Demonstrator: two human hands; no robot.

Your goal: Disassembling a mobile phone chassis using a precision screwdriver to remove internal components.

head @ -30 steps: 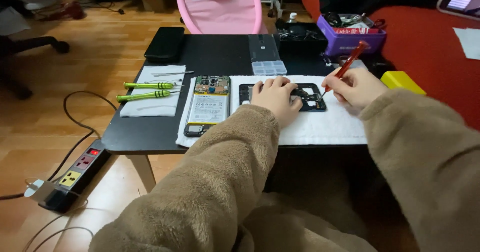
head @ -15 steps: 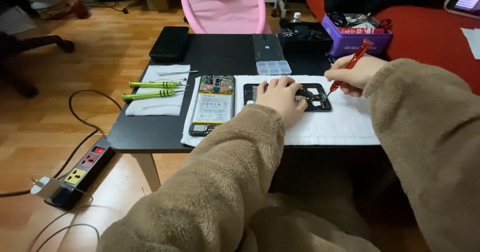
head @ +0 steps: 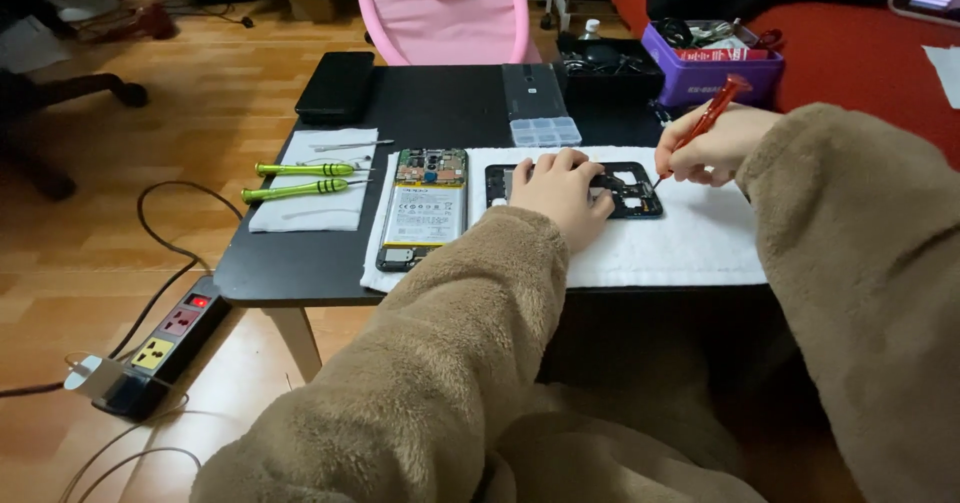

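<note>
1. Wooden floor [head: 200, 133] spreading around a low black tabletop [head: 440, 113], with a pink chair [head: 450, 23] behind it and a power strip [head: 150, 353] lying on the floor at lower left.
2. Lying across the tabletop, a white mat [head: 690, 248] carrying an opened phone body [head: 424, 208] with its battery showing, and just beside it to the right a black phone frame [head: 635, 193].
3. Pressing down flat on that black phone frame, the left hand [head: 562, 191], fingers spread over its left and middle part, holding nothing pinched.
4. Pinching a red screwdriver [head: 705, 123] pen-style, the right hand [head: 715, 148], tip slanting down toward the right end of the frame; whether touching it, cannot tell.
5. Resting side by side on a smaller white cloth [head: 312, 195] at left, two green screwdrivers [head: 298, 180], with thin tweezers [head: 345, 146] above them.
6. Sitting further back: a dark phone [head: 337, 85], a clear compartment box [head: 545, 130] and a purple tray [head: 705, 73] of tools.
</note>
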